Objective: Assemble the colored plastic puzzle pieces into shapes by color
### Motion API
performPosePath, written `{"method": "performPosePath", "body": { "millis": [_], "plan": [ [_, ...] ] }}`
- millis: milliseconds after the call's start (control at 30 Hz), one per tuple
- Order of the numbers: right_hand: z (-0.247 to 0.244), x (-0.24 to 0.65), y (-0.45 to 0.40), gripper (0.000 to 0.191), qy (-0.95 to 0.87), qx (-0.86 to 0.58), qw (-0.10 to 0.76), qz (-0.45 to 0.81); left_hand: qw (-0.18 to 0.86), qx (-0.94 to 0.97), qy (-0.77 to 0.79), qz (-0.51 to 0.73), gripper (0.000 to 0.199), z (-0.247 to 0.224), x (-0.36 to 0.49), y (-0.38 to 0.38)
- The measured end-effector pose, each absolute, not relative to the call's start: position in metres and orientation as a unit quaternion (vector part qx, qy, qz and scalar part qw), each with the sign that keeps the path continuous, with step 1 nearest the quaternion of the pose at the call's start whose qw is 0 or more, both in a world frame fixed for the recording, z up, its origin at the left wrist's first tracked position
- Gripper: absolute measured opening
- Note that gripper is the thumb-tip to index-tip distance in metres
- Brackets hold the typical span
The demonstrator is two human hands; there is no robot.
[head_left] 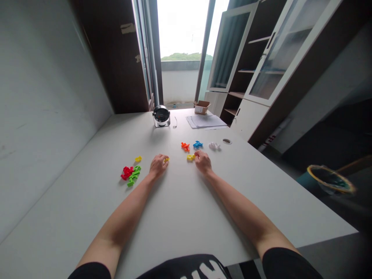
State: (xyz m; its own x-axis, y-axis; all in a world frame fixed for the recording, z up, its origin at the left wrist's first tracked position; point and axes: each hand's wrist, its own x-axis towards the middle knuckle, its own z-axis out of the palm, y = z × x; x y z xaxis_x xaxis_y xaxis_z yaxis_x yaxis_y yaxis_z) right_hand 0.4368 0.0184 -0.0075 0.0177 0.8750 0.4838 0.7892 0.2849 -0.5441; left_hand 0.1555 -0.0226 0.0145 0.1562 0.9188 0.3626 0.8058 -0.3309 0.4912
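My left hand [159, 165] rests on the white table with its fingers closed round a small yellow plastic piece [166, 159], which shows at the fingertips. Across from it, my right hand [203, 162] is pinched at the right end of other yellow plastic pieces [190, 157]; its fingertips partly cover them. Just behind my right hand are small piles of orange pieces [185, 147], blue pieces [198, 144] and white pieces [214, 146]. To the left of my left hand lie red pieces [127, 173], green pieces [134, 176] and a lone yellow piece [138, 159].
At the table's [162, 224] far end stand a round black device in a silver stand [161, 116], paper sheets [206, 121] and a small open cardboard box [202, 107]. A round cable hole [227, 141] lies near the right edge. A bin [328, 180] stands on the floor at right.
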Motion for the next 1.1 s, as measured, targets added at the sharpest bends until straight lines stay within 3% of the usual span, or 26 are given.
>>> {"method": "performPosePath", "body": {
  "millis": [833, 1100],
  "plan": [
    [-0.009, 0.434, 0.018, 0.027, -0.715, -0.54, 0.416, 0.156, 0.096, 0.759, 0.551, 0.332, 0.018, 0.01, 0.156, -0.021],
    [0.004, 0.426, 0.008, 0.022, -0.741, -0.477, 0.466, 0.075, 0.183, 0.733, 0.531, 0.384, 0.014, 0.006, 0.163, -0.018]
  ]
}}
